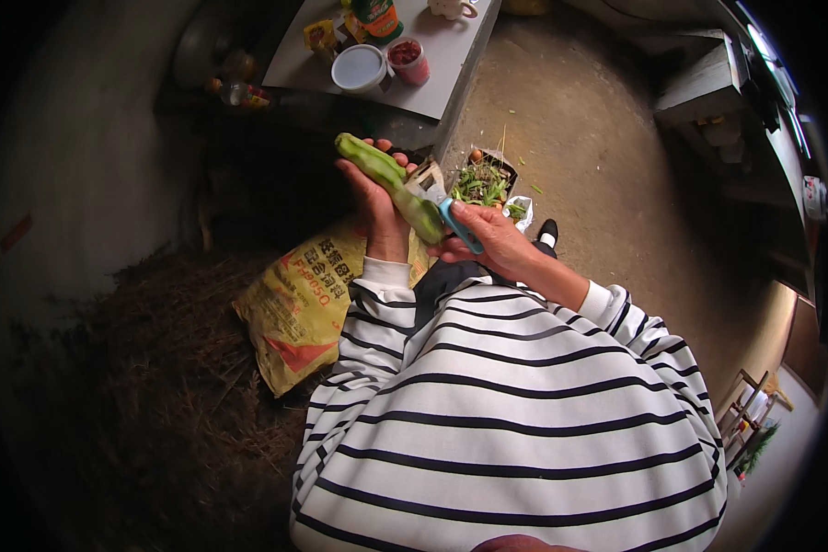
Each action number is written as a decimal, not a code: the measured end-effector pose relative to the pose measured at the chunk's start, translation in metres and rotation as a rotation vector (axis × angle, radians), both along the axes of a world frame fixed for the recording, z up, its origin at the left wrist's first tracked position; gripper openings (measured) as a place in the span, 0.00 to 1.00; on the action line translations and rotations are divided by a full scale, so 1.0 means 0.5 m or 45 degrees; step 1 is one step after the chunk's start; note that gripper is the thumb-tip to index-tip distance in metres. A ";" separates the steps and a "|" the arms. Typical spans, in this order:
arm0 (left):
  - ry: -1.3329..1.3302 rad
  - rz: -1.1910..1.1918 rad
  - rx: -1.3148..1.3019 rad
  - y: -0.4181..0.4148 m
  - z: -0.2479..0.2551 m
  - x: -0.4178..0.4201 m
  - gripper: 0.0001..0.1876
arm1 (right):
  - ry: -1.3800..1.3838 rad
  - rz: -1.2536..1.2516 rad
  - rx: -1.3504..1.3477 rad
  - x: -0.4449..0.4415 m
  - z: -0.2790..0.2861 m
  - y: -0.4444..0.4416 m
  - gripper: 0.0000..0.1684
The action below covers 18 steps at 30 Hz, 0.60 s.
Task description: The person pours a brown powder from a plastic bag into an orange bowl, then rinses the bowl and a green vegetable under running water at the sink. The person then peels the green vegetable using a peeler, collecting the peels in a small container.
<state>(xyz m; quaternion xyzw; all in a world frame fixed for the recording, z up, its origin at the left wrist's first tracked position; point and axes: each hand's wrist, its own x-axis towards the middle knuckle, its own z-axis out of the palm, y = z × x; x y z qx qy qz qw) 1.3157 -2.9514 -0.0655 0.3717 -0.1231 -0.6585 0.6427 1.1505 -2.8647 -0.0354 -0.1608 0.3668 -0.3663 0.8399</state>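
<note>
Across the open palm of my left hand [373, 200] lies a long pale-green vegetable [372, 160], gripped along its upper side by the fingers. It slants from upper left down toward my right hand [500, 238], and its surface looks partly stripped of skin. A light-blue tool handle [461, 226], apparently that of a peeler, sits in my right fingers. Its working end is against or very close to the vegetable's lower part; I cannot tell whether it touches. Below the hands, a box [513, 176] on the floor holds green peelings [479, 185].
A white plastic bag [521, 212] with green scraps stands beside the box. Left of my legs are a yellow feed sack [297, 297] and dry brushwood [179, 359]. A light tabletop [448, 52] ahead carries a lidded tub [359, 67], a red-filled jar [408, 62] and a green bottle [376, 17].
</note>
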 end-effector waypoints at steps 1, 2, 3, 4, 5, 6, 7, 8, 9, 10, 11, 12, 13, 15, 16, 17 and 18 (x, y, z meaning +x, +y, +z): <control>-0.002 -0.021 -0.006 0.002 0.005 -0.011 0.32 | -0.002 -0.024 -0.057 0.004 -0.003 0.002 0.31; -0.009 -0.035 -0.012 0.007 0.006 -0.018 0.33 | -0.010 -0.043 -0.113 0.009 -0.004 0.001 0.31; -0.015 -0.050 -0.018 0.012 0.007 -0.024 0.33 | 0.079 -0.065 -0.179 0.011 -0.007 0.002 0.31; -0.021 -0.065 -0.023 0.014 0.008 -0.028 0.34 | 0.158 -0.035 -0.235 0.011 -0.011 0.004 0.31; -0.081 -0.074 -0.038 0.014 0.003 -0.028 0.35 | 0.239 -0.001 -0.292 0.010 -0.015 0.007 0.31; -0.112 -0.109 -0.059 0.015 -0.002 -0.025 0.34 | 0.320 0.032 -0.348 0.008 -0.016 0.010 0.30; -0.142 -0.146 -0.080 0.018 -0.007 -0.023 0.34 | 0.380 0.041 -0.356 0.005 -0.015 0.011 0.30; -0.177 -0.175 -0.100 0.020 -0.006 -0.019 0.34 | 0.435 0.056 -0.364 0.003 -0.007 0.009 0.29; -0.165 -0.210 -0.132 0.020 -0.008 -0.015 0.34 | 0.490 0.072 -0.373 0.000 0.002 0.006 0.29; -0.154 -0.246 -0.163 0.021 -0.010 -0.011 0.34 | 0.571 0.062 -0.377 -0.007 0.016 0.001 0.29; -0.136 -0.287 -0.196 0.021 -0.009 -0.011 0.34 | 0.660 0.046 -0.379 -0.020 0.035 -0.007 0.28; -0.143 -0.269 -0.155 0.022 -0.008 -0.012 0.34 | 0.749 0.031 -0.381 -0.028 0.042 -0.014 0.28; -0.150 -0.250 -0.115 0.024 -0.006 -0.013 0.34 | 0.826 0.004 -0.427 -0.032 0.032 -0.026 0.30; -0.227 -0.251 -0.050 0.033 0.014 -0.019 0.35 | 0.768 0.074 -0.453 -0.035 0.050 -0.052 0.30; -0.295 -0.266 -0.025 0.040 0.030 -0.023 0.35 | 0.741 0.107 -0.464 -0.031 0.064 -0.060 0.31; -0.366 -0.283 -0.007 0.045 0.042 -0.028 0.36 | 0.704 0.055 -0.409 -0.017 0.076 -0.064 0.30; -0.277 -0.342 -0.061 0.046 0.027 -0.025 0.36 | 0.692 0.084 -0.417 -0.011 0.074 -0.066 0.30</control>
